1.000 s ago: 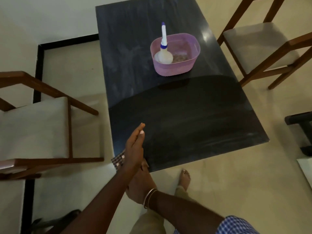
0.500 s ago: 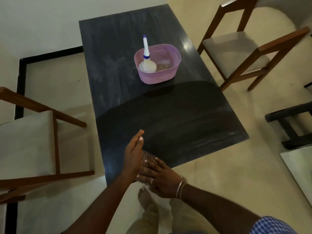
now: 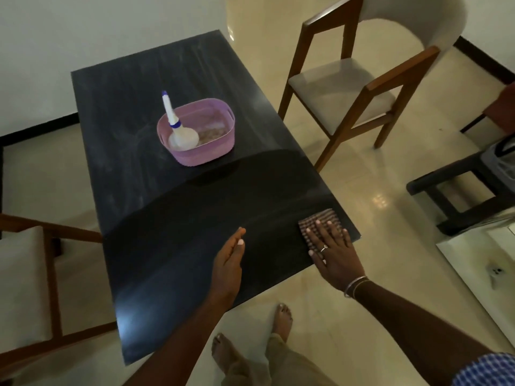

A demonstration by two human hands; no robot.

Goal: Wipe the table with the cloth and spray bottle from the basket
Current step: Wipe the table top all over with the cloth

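Black table (image 3: 172, 218), right hand (image 3: 334, 256) pressing cloth (image 3: 324, 217)

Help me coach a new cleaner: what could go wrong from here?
1. The right hand presses the cloth flat at the table's near right corner; another outward stroke could sweep it off the edge.
2. The spray bottle leans tall out of the basket mid-table; wiping the streaky far half around it could knock it over.

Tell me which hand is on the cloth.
The right hand, with ring and bangles, presses flat on the cloth at the table corner; the left hand stands edge-on, away from the cloth.
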